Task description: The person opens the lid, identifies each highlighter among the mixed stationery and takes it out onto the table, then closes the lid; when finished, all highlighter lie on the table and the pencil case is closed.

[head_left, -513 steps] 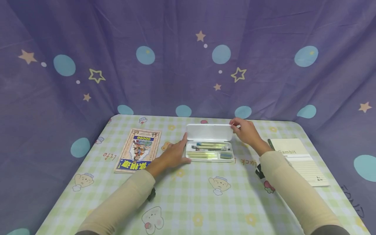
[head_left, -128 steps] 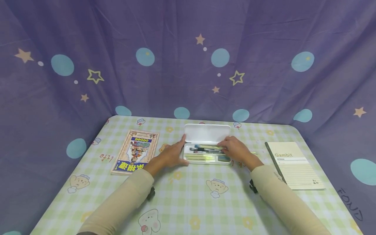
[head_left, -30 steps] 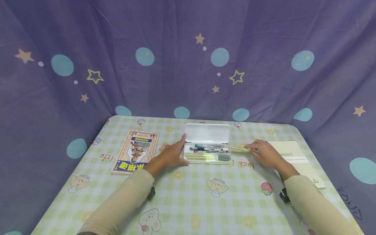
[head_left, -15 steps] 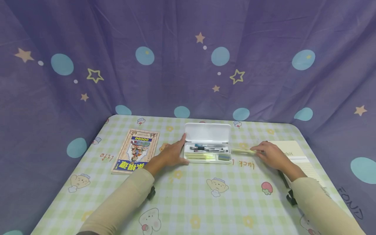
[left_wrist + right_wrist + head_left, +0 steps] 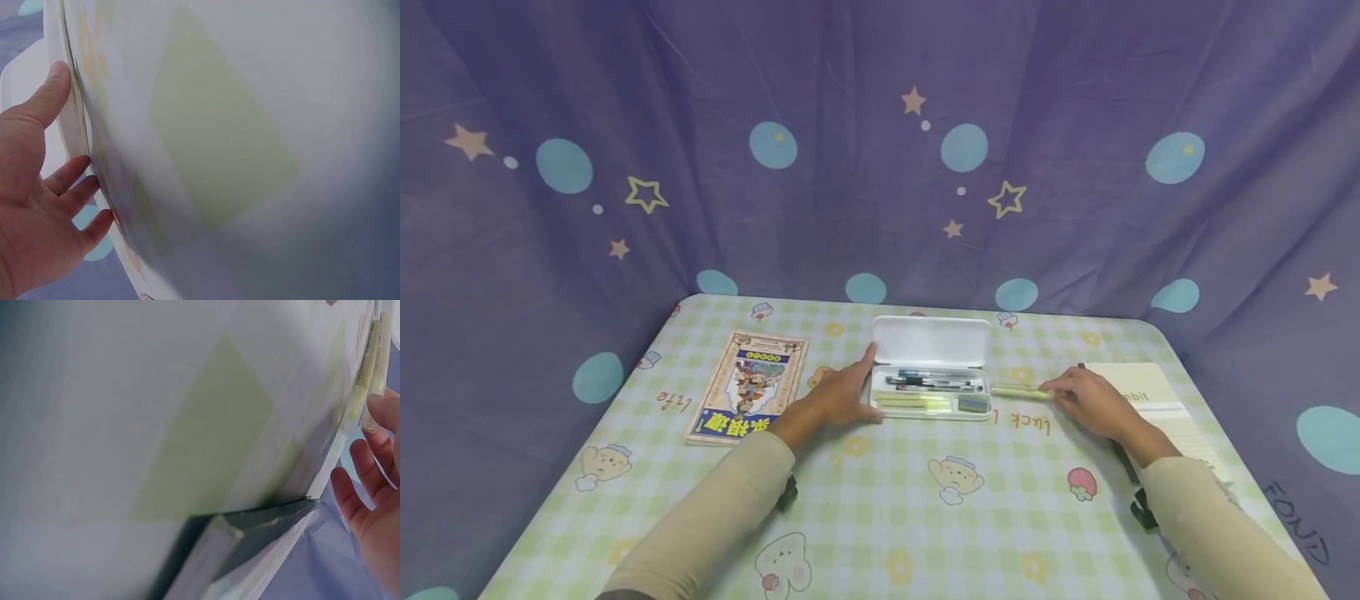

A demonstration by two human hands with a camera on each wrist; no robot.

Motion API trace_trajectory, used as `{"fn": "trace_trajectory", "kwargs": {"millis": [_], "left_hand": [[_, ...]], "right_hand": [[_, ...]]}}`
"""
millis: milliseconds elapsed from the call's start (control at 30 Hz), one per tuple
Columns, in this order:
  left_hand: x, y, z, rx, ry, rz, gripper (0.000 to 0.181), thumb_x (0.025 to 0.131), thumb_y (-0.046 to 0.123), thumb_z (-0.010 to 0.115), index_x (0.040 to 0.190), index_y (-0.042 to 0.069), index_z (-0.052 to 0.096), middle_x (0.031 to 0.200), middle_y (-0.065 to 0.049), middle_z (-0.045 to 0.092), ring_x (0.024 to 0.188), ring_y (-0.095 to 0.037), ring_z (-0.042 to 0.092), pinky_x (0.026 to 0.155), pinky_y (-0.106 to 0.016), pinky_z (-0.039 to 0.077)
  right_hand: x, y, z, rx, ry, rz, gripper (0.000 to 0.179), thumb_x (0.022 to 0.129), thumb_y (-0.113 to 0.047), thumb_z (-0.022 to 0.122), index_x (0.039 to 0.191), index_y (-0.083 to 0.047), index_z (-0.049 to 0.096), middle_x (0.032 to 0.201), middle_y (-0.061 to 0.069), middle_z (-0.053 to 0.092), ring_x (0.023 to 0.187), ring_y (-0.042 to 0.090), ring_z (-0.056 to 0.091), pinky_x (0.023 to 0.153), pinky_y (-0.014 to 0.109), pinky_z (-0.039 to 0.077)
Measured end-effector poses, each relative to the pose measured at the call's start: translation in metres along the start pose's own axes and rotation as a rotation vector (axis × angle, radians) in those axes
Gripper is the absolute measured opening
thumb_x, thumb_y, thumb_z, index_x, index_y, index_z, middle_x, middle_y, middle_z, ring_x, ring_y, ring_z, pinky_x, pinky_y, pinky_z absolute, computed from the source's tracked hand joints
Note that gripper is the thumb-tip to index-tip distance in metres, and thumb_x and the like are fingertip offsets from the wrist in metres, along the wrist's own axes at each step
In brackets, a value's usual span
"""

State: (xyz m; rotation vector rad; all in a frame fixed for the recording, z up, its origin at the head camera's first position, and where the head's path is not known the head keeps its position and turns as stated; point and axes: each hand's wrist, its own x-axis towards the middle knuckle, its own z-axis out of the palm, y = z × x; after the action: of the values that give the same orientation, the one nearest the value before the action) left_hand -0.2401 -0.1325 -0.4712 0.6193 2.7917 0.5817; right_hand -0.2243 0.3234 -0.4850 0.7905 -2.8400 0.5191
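Note:
A white pencil case [image 5: 930, 342] stands with its lid raised. Inside are dark pens [image 5: 936, 383], pale yellow pens [image 5: 910, 402] and a grey-blue eraser [image 5: 973, 404]. My left hand [image 5: 842, 396] rests against the case's left side, thumb at the front corner and fingers stretched toward the back. To the right of the case, my right hand [image 5: 1090, 404] pinches the near end of a pale yellow highlighter [image 5: 1018, 390]. The right wrist view shows two such highlighters [image 5: 369, 362] side by side, with thumb and forefinger at their end.
A comic-style booklet [image 5: 748, 387] lies left of my left hand. Partly under my right wrist is a cream notebook [image 5: 1172, 417] with a dark spine. The checkered tabletop [image 5: 880, 517] meets a purple curtain [image 5: 865, 208] behind and at the sides.
My right hand has gone from the lid into the case, then out to the right with the pale yellow highlighters, now laid closer together. My left hand has stayed at the case.

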Motion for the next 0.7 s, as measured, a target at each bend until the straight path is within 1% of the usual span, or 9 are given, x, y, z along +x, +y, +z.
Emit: {"fn": "trace_trajectory", "kwargs": {"millis": [200, 467, 700], "left_hand": [[-0.0007, 0.0002, -0.0004, -0.014, -0.005, -0.002, 0.132, 0.078, 0.052, 0.084, 0.164, 0.012, -0.007, 0.167, -0.015, 0.030, 0.149, -0.034, 0.041, 0.120, -0.057, 0.031], [-0.0008, -0.0012, 0.0005, -0.014, -0.001, -0.009, 0.131, 0.078, 0.053, 0.084, 0.165, 0.013, -0.007, 0.167, -0.015, 0.030, 0.149, -0.034, 0.040, 0.121, -0.058, 0.030], [-0.0008, -0.0012, 0.0006, -0.013, -0.002, -0.002, 0.131, 0.079, 0.052, 0.084, 0.165, 0.013, -0.007, 0.167, -0.014, 0.031, 0.149, -0.034, 0.041, 0.120, -0.058, 0.030]], "right_hand": [[0.0014, 0.0004, 0.0009, -0.023, -0.029, 0.011, 0.025, 0.090, -0.004, 0.072, 0.112, -0.013, 0.079, 0.098, 0.006, 0.072, 0.091, 0.026, 0.068, 0.081, 0.048, 0.056], [0.0012, 0.0003, 0.0002, -0.028, -0.021, -0.004, 0.026, 0.088, -0.003, 0.075, 0.111, -0.013, 0.079, 0.096, 0.004, 0.072, 0.088, 0.025, 0.068, 0.077, 0.046, 0.055], [0.0011, 0.0023, -0.0020, -0.020, -0.033, 0.025, 0.025, 0.087, -0.001, 0.074, 0.109, -0.012, 0.079, 0.096, 0.004, 0.072, 0.089, 0.025, 0.067, 0.081, 0.048, 0.055]]}}
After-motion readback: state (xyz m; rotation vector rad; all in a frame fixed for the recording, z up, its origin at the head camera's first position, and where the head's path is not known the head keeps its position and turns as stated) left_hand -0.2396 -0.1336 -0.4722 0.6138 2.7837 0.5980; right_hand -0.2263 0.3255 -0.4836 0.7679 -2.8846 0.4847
